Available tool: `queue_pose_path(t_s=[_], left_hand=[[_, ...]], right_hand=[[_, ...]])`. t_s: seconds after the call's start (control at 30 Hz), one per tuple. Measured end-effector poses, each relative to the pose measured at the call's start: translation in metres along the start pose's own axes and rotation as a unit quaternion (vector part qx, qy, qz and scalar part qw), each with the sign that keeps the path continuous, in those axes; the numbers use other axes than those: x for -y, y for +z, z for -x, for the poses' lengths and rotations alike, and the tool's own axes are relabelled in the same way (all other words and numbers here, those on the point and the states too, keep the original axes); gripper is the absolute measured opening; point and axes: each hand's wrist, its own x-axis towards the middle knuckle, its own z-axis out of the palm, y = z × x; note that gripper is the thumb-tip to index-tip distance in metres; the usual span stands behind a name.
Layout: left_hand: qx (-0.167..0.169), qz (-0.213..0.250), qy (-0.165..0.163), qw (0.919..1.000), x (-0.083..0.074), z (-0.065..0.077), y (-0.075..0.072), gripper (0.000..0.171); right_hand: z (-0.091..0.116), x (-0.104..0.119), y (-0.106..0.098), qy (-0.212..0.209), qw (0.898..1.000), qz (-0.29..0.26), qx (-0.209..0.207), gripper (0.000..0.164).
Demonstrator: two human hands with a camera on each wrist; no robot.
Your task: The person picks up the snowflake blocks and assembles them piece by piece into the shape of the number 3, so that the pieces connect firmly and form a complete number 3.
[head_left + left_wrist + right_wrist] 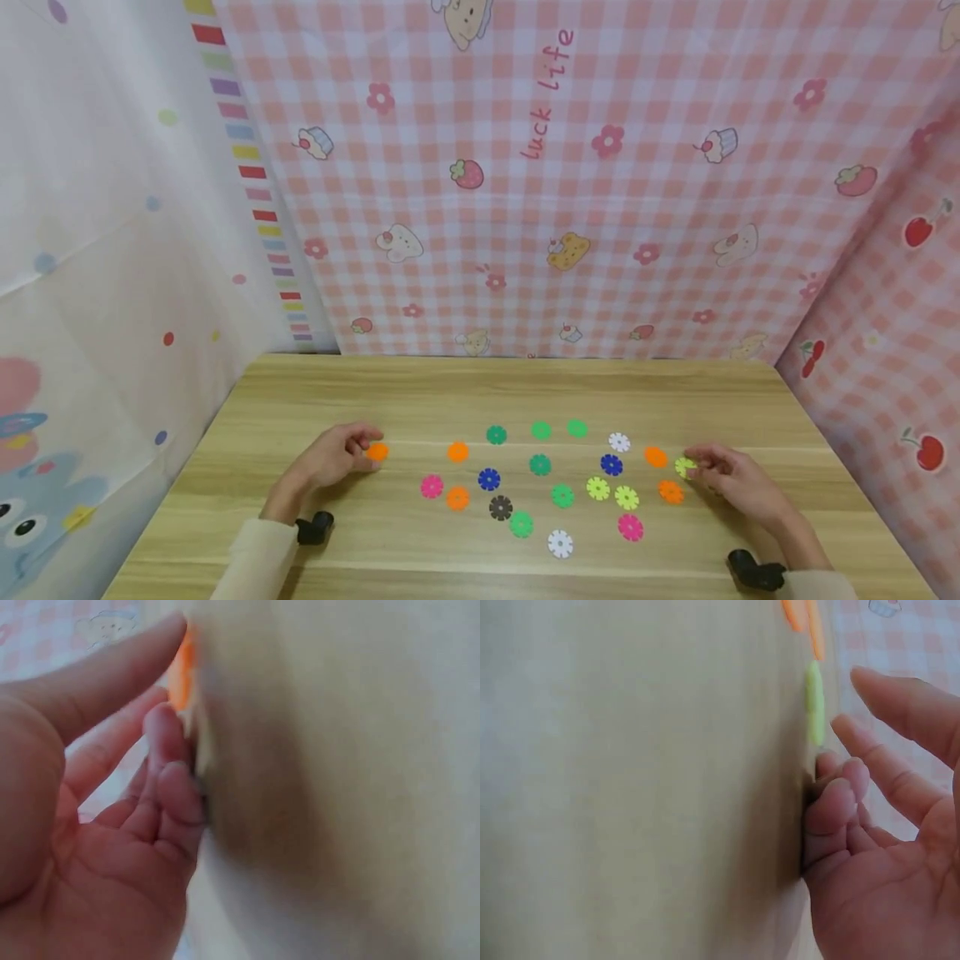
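Note:
At the left of the table, my left hand point(335, 457) has its thumb and index finger at opposite edges of an orange plastic disc point(377, 451). The left wrist view shows this orange disc point(181, 671) edge-on between thumb tip and index fingertip, the other fingers curled against the tabletop. My right hand point(738, 483) is over on the right, beside a yellow notched snowflake disc point(683, 467). In the right wrist view its thumb and index finger are spread just above the yellow disc point(815, 705), with a gap to it; the remaining fingers rest by the table.
Several notched discs lie scattered flat between the hands, among them a dark one point(500, 507), a white one point(559, 543), a pink one point(631, 527) and a blue one point(611, 464). Two orange discs, one at the upper right point(656, 457), lie near the right hand. Checked cloth point(525, 250) hangs behind the wooden table point(420, 383).

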Motion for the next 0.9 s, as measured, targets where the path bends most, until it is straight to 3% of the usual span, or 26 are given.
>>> queue_pose_path(t_s=[0.23,0.37,0.9], left_hand=[[-0.024,-0.003,0.001,0.9997,0.0007,0.0028,0.0045,0.029],[-0.026,-0.003,0.0,0.9997,0.0006,0.0023,0.0037,0.027],[-0.029,0.011,-0.002,0.9995,0.0023,-0.0027,0.0036,0.028]], right_hand=[[-0.0002,-0.0028,-0.0039,0.042,0.999,-0.028,0.017,0.039],[-0.0011,-0.0018,-0.0023,0.049,0.999,-0.011,0.01,0.041],[-0.0067,0.0032,0.0038,0.02,0.998,0.043,-0.037,0.03]])
